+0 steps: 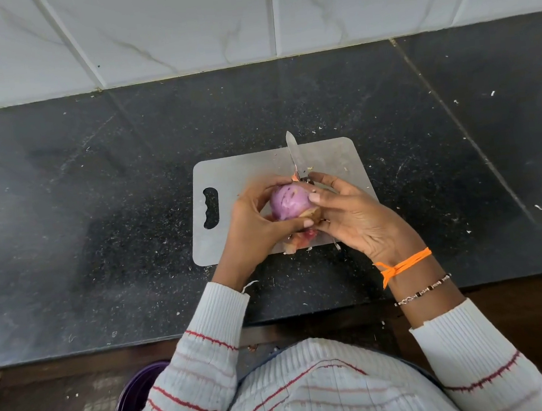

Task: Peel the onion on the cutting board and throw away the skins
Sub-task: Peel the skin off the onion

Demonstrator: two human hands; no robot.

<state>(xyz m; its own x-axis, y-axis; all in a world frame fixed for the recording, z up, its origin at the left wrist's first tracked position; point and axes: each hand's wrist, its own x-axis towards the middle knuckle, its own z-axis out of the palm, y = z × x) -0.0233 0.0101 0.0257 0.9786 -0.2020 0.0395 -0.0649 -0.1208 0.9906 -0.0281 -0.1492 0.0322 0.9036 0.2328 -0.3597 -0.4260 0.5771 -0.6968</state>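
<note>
Onion point(287, 202), purple and largely peeled, held above a grey board point(243, 171) on a dark speckled counter point(96, 189). The left hand point(257, 220) cups it from the left, thumb near its lower end; the right hand point(353, 214) grips it from the right and also holds a knife point(293, 153) (blade pointing away, toward the tiled wall point(179, 25)). Loose skins point(299, 240) lie on the board's near edge beneath the hands. A purple bin point(136, 400) shows below the counter, lower left.

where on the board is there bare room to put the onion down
Free: the cutting board between its handle slot and the knife. Crowded: the near edge, where skins lie under both hands holding the onion.
</note>
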